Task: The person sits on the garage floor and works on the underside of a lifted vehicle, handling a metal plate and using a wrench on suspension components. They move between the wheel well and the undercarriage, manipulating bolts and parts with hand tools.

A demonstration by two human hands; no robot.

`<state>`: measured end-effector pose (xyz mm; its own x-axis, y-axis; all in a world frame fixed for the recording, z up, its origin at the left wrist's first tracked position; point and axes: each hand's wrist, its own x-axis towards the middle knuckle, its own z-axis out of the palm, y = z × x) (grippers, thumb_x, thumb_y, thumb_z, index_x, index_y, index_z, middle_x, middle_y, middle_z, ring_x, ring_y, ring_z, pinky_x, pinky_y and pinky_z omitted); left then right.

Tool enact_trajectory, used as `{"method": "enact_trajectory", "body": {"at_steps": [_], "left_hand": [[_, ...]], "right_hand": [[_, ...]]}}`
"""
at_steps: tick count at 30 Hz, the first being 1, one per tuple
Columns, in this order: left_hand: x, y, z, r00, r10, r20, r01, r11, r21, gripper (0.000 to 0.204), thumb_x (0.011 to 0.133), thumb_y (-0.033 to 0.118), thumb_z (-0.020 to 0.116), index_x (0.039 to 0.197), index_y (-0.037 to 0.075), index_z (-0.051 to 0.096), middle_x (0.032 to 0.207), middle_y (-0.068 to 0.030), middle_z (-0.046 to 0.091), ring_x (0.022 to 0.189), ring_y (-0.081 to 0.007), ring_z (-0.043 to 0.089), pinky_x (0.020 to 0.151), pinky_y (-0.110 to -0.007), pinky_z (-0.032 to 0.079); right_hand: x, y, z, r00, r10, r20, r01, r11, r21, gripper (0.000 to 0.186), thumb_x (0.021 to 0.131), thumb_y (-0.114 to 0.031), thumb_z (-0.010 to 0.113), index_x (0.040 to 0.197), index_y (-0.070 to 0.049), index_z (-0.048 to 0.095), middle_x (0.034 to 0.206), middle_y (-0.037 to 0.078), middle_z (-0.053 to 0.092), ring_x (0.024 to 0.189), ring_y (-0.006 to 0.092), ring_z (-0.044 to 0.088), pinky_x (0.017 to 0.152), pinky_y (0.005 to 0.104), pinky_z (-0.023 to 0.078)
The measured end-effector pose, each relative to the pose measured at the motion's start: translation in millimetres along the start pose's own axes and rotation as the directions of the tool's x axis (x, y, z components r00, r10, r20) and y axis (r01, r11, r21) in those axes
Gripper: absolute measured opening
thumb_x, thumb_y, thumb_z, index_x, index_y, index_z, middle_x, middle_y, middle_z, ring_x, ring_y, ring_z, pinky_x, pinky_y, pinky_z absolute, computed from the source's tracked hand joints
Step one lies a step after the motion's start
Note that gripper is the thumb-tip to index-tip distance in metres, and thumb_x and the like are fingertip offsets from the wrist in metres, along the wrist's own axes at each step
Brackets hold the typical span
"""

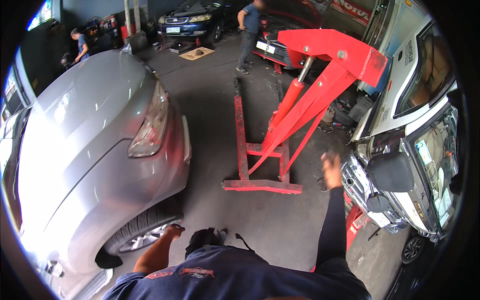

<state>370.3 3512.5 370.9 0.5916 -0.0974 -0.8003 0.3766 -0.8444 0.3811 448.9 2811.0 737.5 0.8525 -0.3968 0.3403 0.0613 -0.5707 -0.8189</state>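
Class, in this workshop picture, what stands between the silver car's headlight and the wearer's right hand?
In the head view, the red hoist stands between the headlight and the right hand, with dark floor showing on either side.

Silver car [95, 115] at left, hood shut; red engine crane [316, 97] standing ahead, ram partly extended.

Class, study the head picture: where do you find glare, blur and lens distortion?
Head view: bright white glare washes out much of the silver car, chiefly on its left; head view: the right hand is smeared, probably by motion, while the red hoist looks crisper; head view: shapes lean and bend toward the round rim, beyond which the corners are black.
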Motion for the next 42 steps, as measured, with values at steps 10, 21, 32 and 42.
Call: {"method": "enact_trajectory", "body": {"at_steps": [10, 21, 32, 42], "left_hand": [[74.1, 308.3, -106.0, 0.850, 0.448, -0.277, -0.435, 0.894, 0.113, 0.062, 0.092, 0.048, 0.068, 0.137, 0.007, 0.057, 0.130, -0.0179, 0.066, 0.123, -0.0331, 0.062, 0.103, -0.037, 0.049], [3.4, 707.0, -151.3, 0.360, 0.883, -0.301, -0.858, 0.440, 0.264, 0.100, 0.082, 0.037, 0.081, 0.154, -0.001, 0.024, 0.148, -0.0268, 0.040, 0.139, -0.0442, 0.040, 0.117, -0.048, 0.036], [23.1, 823.8, -113.8, 0.076, 0.628, -0.775, -0.953, 0.275, 0.129, 0.073, 0.084, 0.033, 0.081, 0.137, -0.002, 0.045, 0.131, -0.0233, 0.052, 0.123, -0.0430, 0.049, 0.106, -0.050, 0.041], [61.3, 817.4, -181.5, 0.063, 0.615, -0.786, -0.913, 0.354, 0.204, 0.060, 0.085, 0.032, 0.082, 0.120, -0.005, 0.051, 0.114, -0.0270, 0.055, 0.107, -0.0464, 0.056, 0.094, -0.049, 0.048]], "right_hand": [[228.6, -240.4, -115.2, 0.570, -0.431, -0.700, 0.555, 0.830, -0.060, 0.044, 0.101, -0.040, 0.063, 0.124, -0.004, 0.062, 0.119, 0.007, 0.063, 0.108, 0.0185, 0.058, 0.099, 0.0340, 0.045], [301.1, -229.8, -145.1, 0.678, -0.396, -0.619, 0.661, 0.697, 0.278, 0.044, 0.107, -0.041, 0.046, 0.118, -0.001, 0.061, 0.123, 0.013, 0.060, 0.120, 0.0249, 0.055, 0.111, 0.0416, 0.037], [317.8, -256.0, -112.1, 0.802, -0.451, -0.392, 0.577, 0.411, 0.706, 0.025, 0.105, -0.029, 0.049, 0.092, -0.008, 0.055, 0.106, 0.013, 0.059, 0.119, 0.0299, 0.056, 0.110, 0.0528, 0.039], [372.8, -267.5, -34.7, 0.595, -0.649, -0.474, 0.791, 0.367, 0.489, 0.040, 0.102, -0.032, 0.045, 0.097, 0.004, 0.062, 0.102, 0.018, 0.063, 0.109, 0.0287, 0.059, 0.104, 0.0447, 0.041]]}}
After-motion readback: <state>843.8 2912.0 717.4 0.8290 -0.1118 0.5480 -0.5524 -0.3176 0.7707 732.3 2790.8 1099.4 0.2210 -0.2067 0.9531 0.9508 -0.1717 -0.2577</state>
